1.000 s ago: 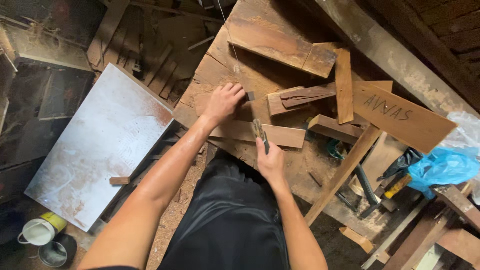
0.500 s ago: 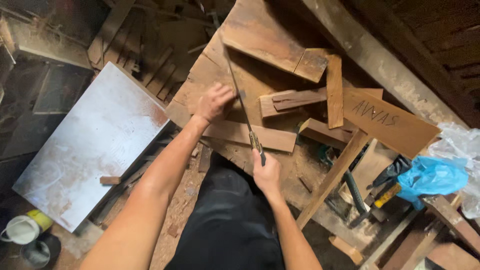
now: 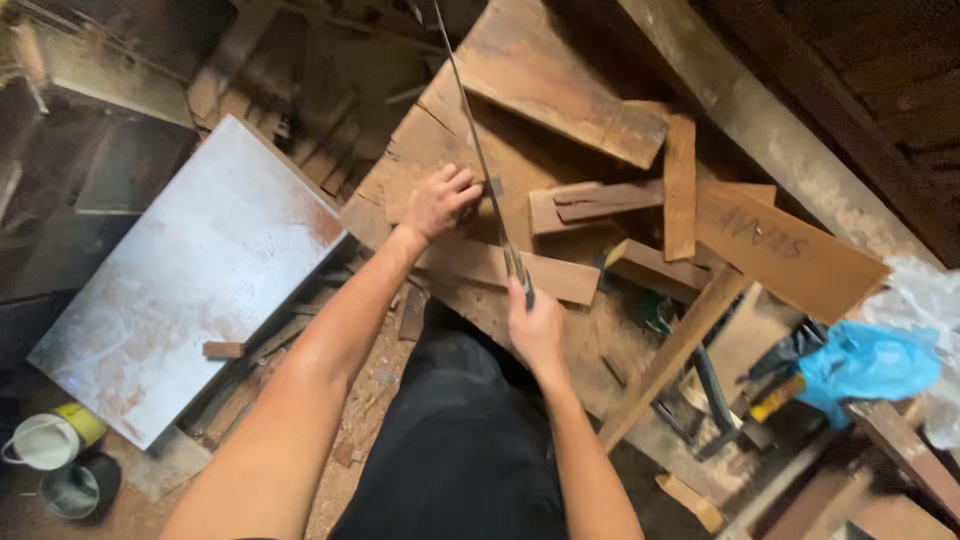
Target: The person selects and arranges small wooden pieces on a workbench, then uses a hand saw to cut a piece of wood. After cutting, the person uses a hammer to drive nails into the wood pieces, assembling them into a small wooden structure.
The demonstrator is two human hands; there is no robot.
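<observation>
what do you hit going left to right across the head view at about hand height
grey metal sheet → left hand pressing on a wooden plank → saw held by the right hand → upright wooden slat → blue plastic bag

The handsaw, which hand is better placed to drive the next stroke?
The right hand: its grip is already closed on the handsaw handle, blade lying across the board. The left hand presses down beside the blade.

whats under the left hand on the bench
The left hand presses flat on a brown wooden board, beside the saw blade that the right hand grips. The wood right under the palm is covered, so any mark or cut there is hidden.
</observation>
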